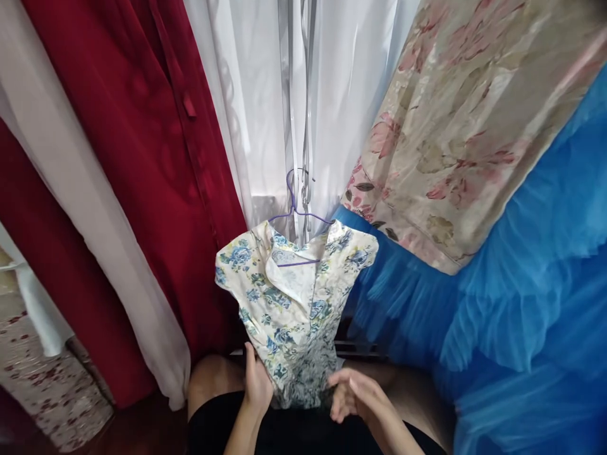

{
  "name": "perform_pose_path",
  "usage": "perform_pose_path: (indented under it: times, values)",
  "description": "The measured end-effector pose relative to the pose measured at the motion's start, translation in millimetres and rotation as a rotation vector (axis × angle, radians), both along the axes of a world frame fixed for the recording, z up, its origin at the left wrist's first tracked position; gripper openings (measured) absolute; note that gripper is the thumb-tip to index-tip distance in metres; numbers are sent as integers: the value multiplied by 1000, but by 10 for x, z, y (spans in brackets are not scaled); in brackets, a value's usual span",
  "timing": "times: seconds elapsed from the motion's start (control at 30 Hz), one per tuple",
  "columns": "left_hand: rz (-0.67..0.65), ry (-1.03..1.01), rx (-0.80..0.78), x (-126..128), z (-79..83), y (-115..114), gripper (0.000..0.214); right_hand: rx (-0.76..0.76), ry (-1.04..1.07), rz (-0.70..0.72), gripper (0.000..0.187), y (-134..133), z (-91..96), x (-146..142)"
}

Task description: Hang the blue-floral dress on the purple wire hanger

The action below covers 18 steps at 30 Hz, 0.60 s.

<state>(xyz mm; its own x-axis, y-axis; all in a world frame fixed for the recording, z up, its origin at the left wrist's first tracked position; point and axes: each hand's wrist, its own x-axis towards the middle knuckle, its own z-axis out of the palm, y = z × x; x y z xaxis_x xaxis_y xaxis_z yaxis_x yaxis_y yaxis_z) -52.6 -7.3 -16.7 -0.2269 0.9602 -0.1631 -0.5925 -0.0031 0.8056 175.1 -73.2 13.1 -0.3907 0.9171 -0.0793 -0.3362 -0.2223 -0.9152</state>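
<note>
A short-sleeved white blouse (289,303) with blue flowers hangs on a thin purple hanger (294,212) in front of me. Its neckline gapes, showing the pale inside and the hanger's lower bar. My left hand (258,384) grips the blouse's lower left side, thumb up along the edge and the other fingers partly hidden by the cloth. Just off the lower right side is my right hand (358,395), its fingers loosely bent and apart with nothing in them. The bottom of the blouse bunches between both hands, above my lap.
Dark red cloth (175,189) and a pale drape (109,221) hang at the left. White fabric (256,95) with loose ribbons hangs behind the hanger. On the right are a beige floral cloth (455,139) and blue ruffled tulle (512,303). My bare knees flank the blouse.
</note>
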Motion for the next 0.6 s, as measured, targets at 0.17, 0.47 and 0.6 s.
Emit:
perform_pose_path:
  times: [0.17,0.47,0.6]
  values:
    - [-91,216,-41,112,-90,-91,55,279,-460,-212,39,496,290,-263]
    - [-158,253,10,472,-70,-244,34,297,-381,-288,49,523,267,-428]
    - [81,86,-127,366,-77,-78,41,225,-345,-291,49,431,274,-292]
